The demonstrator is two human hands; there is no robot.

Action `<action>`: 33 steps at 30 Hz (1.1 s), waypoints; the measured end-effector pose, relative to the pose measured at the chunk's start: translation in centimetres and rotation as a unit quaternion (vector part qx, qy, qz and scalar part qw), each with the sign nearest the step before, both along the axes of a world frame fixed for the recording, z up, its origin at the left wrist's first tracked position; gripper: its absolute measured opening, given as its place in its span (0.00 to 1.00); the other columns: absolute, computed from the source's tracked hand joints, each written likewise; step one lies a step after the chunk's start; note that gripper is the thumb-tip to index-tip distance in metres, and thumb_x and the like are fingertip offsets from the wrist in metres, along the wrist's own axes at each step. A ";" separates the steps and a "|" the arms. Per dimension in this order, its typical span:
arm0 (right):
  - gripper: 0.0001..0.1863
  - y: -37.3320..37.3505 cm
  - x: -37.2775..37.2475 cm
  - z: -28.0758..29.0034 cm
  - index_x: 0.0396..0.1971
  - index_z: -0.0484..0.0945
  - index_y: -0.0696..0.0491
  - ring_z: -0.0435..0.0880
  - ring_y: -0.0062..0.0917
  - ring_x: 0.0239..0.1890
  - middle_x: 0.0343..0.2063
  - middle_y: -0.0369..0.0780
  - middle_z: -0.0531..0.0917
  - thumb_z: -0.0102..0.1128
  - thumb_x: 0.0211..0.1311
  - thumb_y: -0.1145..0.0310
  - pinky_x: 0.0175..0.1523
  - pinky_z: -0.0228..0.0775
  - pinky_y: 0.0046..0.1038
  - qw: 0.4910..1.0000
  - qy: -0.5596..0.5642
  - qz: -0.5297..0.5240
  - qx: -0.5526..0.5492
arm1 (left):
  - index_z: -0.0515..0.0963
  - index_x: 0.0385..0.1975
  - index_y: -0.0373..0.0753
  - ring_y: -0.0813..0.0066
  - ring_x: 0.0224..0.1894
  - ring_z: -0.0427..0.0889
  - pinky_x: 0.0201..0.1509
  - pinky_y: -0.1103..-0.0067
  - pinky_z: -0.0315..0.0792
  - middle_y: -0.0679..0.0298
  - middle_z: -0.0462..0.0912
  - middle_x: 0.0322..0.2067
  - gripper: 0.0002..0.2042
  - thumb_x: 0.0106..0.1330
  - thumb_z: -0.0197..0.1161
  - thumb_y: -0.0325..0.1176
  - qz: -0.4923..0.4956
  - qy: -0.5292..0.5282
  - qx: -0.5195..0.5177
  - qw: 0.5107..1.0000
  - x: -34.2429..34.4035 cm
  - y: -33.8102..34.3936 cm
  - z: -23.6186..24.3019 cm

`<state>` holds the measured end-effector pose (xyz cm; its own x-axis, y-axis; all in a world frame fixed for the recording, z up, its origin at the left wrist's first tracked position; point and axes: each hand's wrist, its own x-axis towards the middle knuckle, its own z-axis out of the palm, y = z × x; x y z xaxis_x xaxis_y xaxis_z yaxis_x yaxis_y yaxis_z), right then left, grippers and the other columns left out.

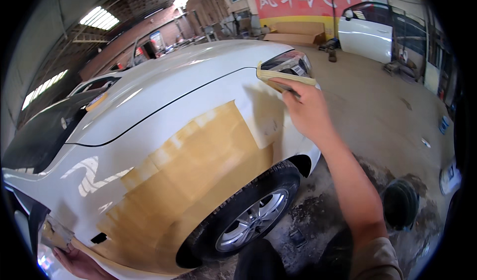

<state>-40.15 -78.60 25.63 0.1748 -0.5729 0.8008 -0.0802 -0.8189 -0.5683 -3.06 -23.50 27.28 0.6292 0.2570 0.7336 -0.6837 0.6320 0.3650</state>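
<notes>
A white car fills the middle, and a large tan patch of filler [194, 160] spreads over its front fender [213, 91] above the wheel [256, 220]. Yellowish masking tape [293, 77] edges the headlight [293, 61]. My right hand [308, 111] is at the fender just below this tape, fingers closed on a thin, flat grey piece that looks like a putty spreader, mostly hidden by the fingers. At the lower left, my left hand [79, 261] grips a flat piece smeared with beige [55, 234], partly cut off by the picture's dark rim.
On the floor to the right stand a dark bucket [400, 205], a white container [450, 178] and a small blue can [443, 125]. A loose white car door [365, 36] leans at the back, with a cardboard box [298, 33] left of it.
</notes>
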 end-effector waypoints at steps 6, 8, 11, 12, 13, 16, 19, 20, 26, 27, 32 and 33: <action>0.18 0.2 3.4 1.8 0.48 0.86 0.45 0.83 0.43 0.44 0.40 0.45 0.85 0.52 0.65 0.74 0.49 0.75 0.41 0.998 0.061 -0.018 0.027 | 0.69 0.60 0.33 0.70 0.58 0.76 0.62 0.72 0.68 0.57 0.77 0.56 0.17 0.79 0.53 0.36 0.081 0.069 0.053 0.993 -9.5 -3.6 -3.0; 0.18 0.0 3.7 2.1 0.48 0.87 0.44 0.83 0.42 0.43 0.39 0.44 0.85 0.53 0.64 0.74 0.49 0.75 0.42 0.996 0.074 -0.029 0.035 | 0.66 0.64 0.33 0.71 0.62 0.73 0.64 0.71 0.66 0.57 0.75 0.57 0.19 0.79 0.53 0.35 0.056 0.091 0.093 0.990 -12.1 -4.1 -4.2; 0.17 -0.1 4.2 2.5 0.48 0.87 0.43 0.83 0.41 0.42 0.38 0.43 0.85 0.55 0.64 0.73 0.48 0.74 0.42 0.993 0.098 -0.055 0.029 | 0.65 0.64 0.32 0.69 0.62 0.73 0.65 0.69 0.67 0.56 0.75 0.59 0.19 0.78 0.53 0.33 0.012 0.091 0.148 0.985 -16.6 -6.1 -4.9; 0.17 0.0 4.5 2.5 0.48 0.87 0.43 0.83 0.41 0.42 0.38 0.42 0.84 0.55 0.64 0.73 0.48 0.74 0.42 0.992 0.104 -0.067 0.018 | 0.65 0.64 0.32 0.69 0.62 0.73 0.64 0.69 0.67 0.56 0.74 0.59 0.19 0.78 0.53 0.33 0.013 0.106 0.148 0.983 -17.5 -6.1 -5.5; 0.17 0.1 4.6 2.3 0.48 0.87 0.43 0.83 0.40 0.42 0.38 0.42 0.84 0.56 0.63 0.73 0.48 0.74 0.42 0.991 0.107 -0.079 0.010 | 0.65 0.64 0.32 0.68 0.62 0.73 0.64 0.69 0.68 0.55 0.74 0.60 0.19 0.78 0.53 0.33 0.015 0.117 0.150 0.982 -18.3 -6.0 -6.0; 0.18 -0.1 5.3 1.4 0.49 0.86 0.43 0.82 0.38 0.45 0.41 0.40 0.84 0.57 0.63 0.74 0.49 0.73 0.41 0.993 0.076 -0.091 -0.011 | 0.64 0.65 0.32 0.64 0.62 0.74 0.63 0.68 0.70 0.53 0.73 0.61 0.20 0.78 0.54 0.33 0.034 0.144 0.152 0.977 -19.9 -5.4 -7.4; 0.19 0.2 5.6 1.1 0.51 0.86 0.44 0.82 0.37 0.47 0.43 0.38 0.84 0.58 0.62 0.75 0.50 0.72 0.41 0.989 0.095 -0.110 -0.012 | 0.66 0.61 0.32 0.65 0.56 0.78 0.59 0.68 0.74 0.53 0.77 0.56 0.18 0.77 0.54 0.33 0.062 0.189 0.130 0.972 -21.4 -6.6 -8.4; 0.20 0.2 5.7 0.9 0.51 0.86 0.44 0.82 0.37 0.48 0.43 0.38 0.84 0.58 0.61 0.75 0.51 0.72 0.41 0.989 0.097 -0.114 -0.014 | 0.68 0.56 0.32 0.66 0.50 0.77 0.54 0.70 0.73 0.55 0.77 0.49 0.14 0.76 0.54 0.31 0.053 0.193 0.139 0.970 -21.8 -6.9 -8.3; 0.22 0.3 6.4 -0.2 0.54 0.84 0.43 0.81 0.38 0.50 0.46 0.38 0.83 0.59 0.59 0.76 0.53 0.71 0.42 0.985 0.096 -0.139 -0.042 | 0.71 0.50 0.32 0.71 0.40 0.74 0.49 0.73 0.71 0.59 0.77 0.41 0.09 0.77 0.53 0.30 -0.020 0.171 0.211 0.962 -20.2 -5.3 -10.2; 0.23 0.6 6.3 -0.1 0.54 0.84 0.43 0.80 0.38 0.50 0.47 0.38 0.82 0.59 0.59 0.76 0.54 0.70 0.43 0.985 0.096 -0.136 -0.041 | 0.71 0.51 0.32 0.71 0.41 0.74 0.51 0.73 0.71 0.58 0.78 0.42 0.10 0.77 0.53 0.30 -0.065 0.158 0.205 0.964 -19.3 -4.8 -10.9; 0.24 2.3 6.7 -1.1 0.55 0.83 0.43 0.79 0.39 0.51 0.48 0.39 0.81 0.59 0.58 0.77 0.56 0.69 0.43 0.984 0.091 -0.143 -0.049 | 0.70 0.54 0.32 0.69 0.49 0.75 0.58 0.72 0.70 0.56 0.78 0.48 0.12 0.76 0.55 0.30 -0.053 0.190 0.209 0.958 -17.9 -7.6 -10.6; 0.24 2.6 6.8 -1.3 0.55 0.83 0.43 0.79 0.40 0.51 0.48 0.40 0.81 0.59 0.58 0.77 0.56 0.69 0.43 0.983 0.090 -0.151 -0.051 | 0.70 0.54 0.32 0.69 0.50 0.76 0.59 0.72 0.69 0.56 0.78 0.48 0.12 0.75 0.56 0.30 -0.072 0.184 0.205 0.959 -17.4 -7.9 -10.8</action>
